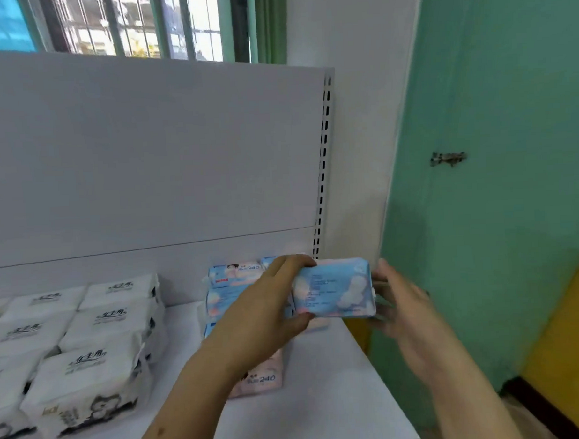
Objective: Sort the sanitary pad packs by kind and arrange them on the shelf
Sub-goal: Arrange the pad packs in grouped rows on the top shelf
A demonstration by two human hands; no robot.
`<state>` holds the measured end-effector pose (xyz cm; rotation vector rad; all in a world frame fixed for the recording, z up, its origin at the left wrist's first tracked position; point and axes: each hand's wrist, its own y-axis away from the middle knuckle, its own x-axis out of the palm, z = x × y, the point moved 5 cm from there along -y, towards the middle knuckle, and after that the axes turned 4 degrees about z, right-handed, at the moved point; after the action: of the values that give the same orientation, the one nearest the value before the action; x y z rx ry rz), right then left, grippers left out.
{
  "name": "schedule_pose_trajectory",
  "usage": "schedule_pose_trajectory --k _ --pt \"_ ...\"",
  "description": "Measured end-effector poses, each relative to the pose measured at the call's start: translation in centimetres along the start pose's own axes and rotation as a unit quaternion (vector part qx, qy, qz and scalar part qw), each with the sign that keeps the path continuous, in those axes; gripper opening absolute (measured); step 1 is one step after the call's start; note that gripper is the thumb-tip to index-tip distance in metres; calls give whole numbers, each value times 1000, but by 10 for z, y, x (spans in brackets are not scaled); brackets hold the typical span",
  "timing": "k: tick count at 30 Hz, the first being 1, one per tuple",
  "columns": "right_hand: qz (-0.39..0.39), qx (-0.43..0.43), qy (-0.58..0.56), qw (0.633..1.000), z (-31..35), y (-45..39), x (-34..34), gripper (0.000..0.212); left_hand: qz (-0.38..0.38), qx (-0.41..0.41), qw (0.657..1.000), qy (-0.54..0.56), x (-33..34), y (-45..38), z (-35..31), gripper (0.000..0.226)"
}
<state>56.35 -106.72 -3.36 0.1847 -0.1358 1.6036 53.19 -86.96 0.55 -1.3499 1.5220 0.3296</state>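
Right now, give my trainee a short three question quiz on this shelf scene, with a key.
1. True or false: the left hand grips the blue pack.
2. Which packs fill the left part of the shelf? A. white packs B. green packs C. red packs
3. Fill in: the right hand is beside the blue pack's ____ end.

Key:
1. True; its fingers and thumb curl round the pack's left end.
2. A
3. right; the blur hides whether it touches the pack.
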Motion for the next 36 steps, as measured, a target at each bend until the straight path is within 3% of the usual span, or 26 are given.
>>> schedule_pose_trajectory --k 3,5,8,12,16,19,22,25,28,32,36 --pt "72 81 -69 992 -2 -7 9 59 -75 37 996 -17 8 2 -6 67" --pt "106 95 -115 983 -3 -9 16 56 -109 42 993 -25 17 2 -7 65" --pt "99 72 -154 980 -10 -15 14 52 -106 28 994 -6 29 7 -8 67" --pt "129 61 -137 980 -20 -19 8 48 -119 -62 982 137 36 18 -6 66" --pt "206 28 -90 974 -21 -13 12 53 -142 -152 942 262 39 23 8 78" --pt "270 0 -19 963 -17 -8 16 59 -160 -142 951 225 36 28 10 75" --pt "253 -41 124 959 -16 -17 9 64 -152 -103 970 162 32 35 9 60" --pt "261 -37 184 947 -31 -24 7 71 -179 -92 976 78 22 49 16 47" --pt "285 -42 207 935 -55 -29 6 80 -207 -152 966 38 5 68 42 63" --pt "240 -73 245 937 -66 -39 -4 75 -91 -274 950 117 5 92 73 109" --pt "242 -63 244 937 -70 -49 -13 76 -95 -301 930 191 14 101 77 113"
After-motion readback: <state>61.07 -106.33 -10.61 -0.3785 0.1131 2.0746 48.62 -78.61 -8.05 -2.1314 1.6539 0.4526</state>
